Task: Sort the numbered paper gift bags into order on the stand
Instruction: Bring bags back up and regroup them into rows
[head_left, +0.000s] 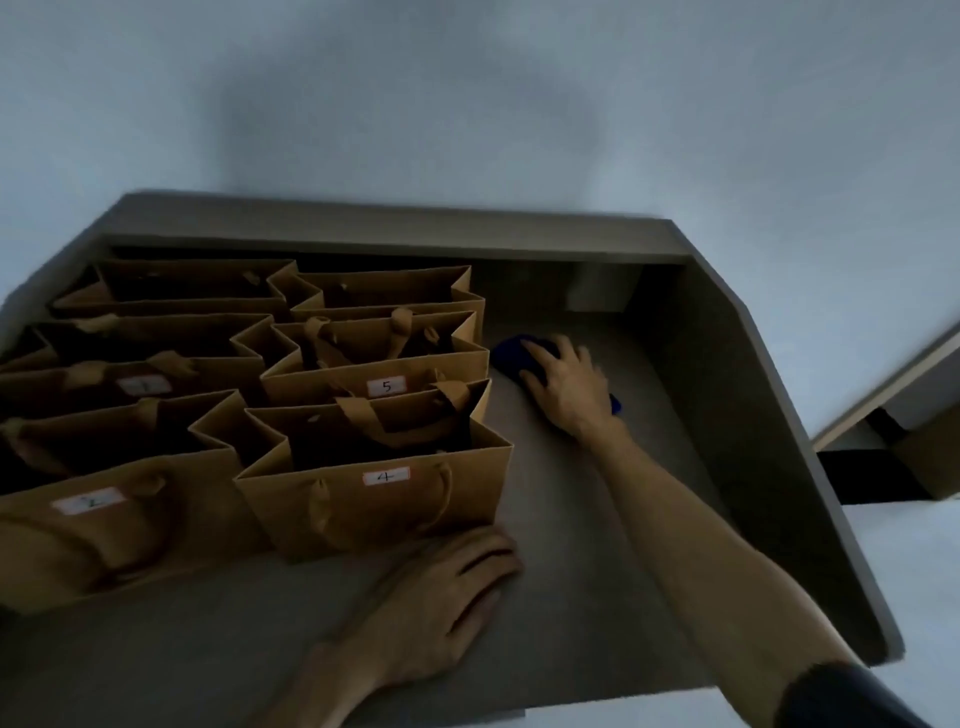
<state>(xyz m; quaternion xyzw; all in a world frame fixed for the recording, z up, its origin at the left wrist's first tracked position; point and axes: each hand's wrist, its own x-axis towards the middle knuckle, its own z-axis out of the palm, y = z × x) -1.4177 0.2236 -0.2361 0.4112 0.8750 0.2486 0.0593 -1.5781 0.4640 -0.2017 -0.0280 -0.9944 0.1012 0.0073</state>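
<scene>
Standing in two columns of brown paper gift bags, the stock fills the left and centre of the frame on the grey counter (582, 545). Bag 4 (384, 499) is at the front of the right column, with bag 5 (382, 376) directly behind it and one more bag (384, 286) behind that, its label hidden. In the left column, bag 2 (104, 525) is at the front and cut off by the left edge of the frame; the bag behind it (140, 384) carries a label too blurred to read with certainty. Two further bags at the rear left show no readable label. Lighting is dim and fine detail is soft throughout.

Left hand (441, 592), lower centre, lies flat and open, palm down on the counter, fingers spread, fingertips touching the lower right corner of bag 4. It holds nothing.

Right hand (569, 384), right of centre, rests palm down with fingers loosely curved over a dark blue object (511, 351) on the counter just right of bag 5. Most of that object is covered; what it is cannot be told, nor whether it is gripped or merely pressed.
</scene>
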